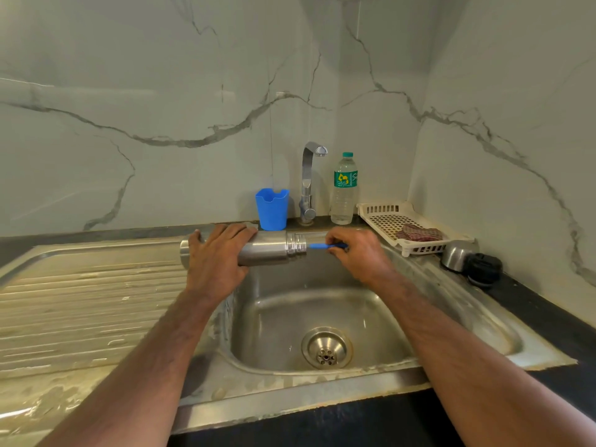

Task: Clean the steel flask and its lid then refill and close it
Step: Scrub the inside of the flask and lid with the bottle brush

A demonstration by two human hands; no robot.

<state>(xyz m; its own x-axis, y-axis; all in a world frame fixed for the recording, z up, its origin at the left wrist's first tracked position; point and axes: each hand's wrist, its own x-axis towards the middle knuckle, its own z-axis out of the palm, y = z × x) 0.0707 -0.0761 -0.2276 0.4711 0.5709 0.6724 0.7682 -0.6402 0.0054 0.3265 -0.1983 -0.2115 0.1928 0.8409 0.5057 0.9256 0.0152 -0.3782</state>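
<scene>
Two hands work above the sink. Left hand wraps the steel flask, held level with its mouth toward the right hand, which pinches a blue brush handle entering the mouth. Step, as judged: interior scrubbing. Next: rinsing, then the lid, lying beyond the right hand.

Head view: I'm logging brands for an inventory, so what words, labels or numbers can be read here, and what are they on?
Plastic water bottle, green label: a large white "S" starts the brand name; the rest turns out of sight.
Same label, small print under the yellow picture: too small to read.
Steel flask, blue cup, lid, tap: no text visible.
</scene>
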